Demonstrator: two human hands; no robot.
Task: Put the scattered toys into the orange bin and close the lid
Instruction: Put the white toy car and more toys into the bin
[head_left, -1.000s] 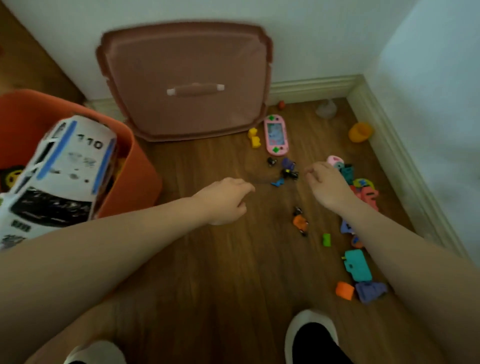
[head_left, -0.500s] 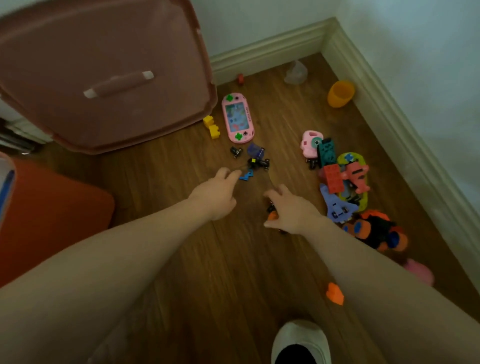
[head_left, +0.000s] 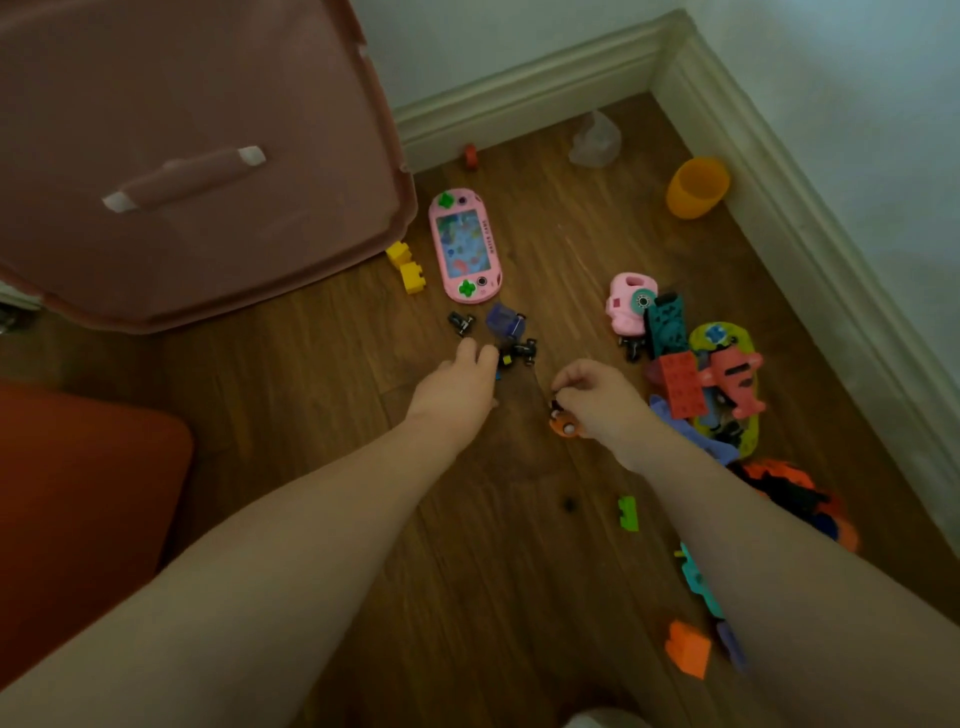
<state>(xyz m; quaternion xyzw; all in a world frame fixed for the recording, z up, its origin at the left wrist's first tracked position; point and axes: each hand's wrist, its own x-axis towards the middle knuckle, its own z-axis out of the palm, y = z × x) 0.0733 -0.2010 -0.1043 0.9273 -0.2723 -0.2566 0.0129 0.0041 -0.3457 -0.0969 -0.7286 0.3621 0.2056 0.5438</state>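
Observation:
The orange bin (head_left: 88, 499) shows at the left edge, and its pinkish lid (head_left: 197, 156) leans against the wall behind it. Toys lie scattered on the wood floor. My left hand (head_left: 457, 384) reaches down with its fingertips at a cluster of small dark wheeled pieces (head_left: 514, 348) beside a blue block (head_left: 504, 319). My right hand (head_left: 597, 397) is closed around a small orange toy (head_left: 563, 423) at floor level. A pink handheld game (head_left: 465, 247) lies just beyond the hands.
A heap of toys (head_left: 696, 364) sits right of my right hand, with a pink camera toy (head_left: 626, 304). An orange cup (head_left: 696, 187) and a clear wrapper (head_left: 595, 140) lie near the corner. Yellow blocks (head_left: 408, 265), a green block (head_left: 628, 512) and an orange block (head_left: 688, 647) are loose.
The view has swung right and down, so the bin and its white car have mostly left the frame. My left hand has reached forward to the small dark pieces; my right hand has closed on the orange toy.

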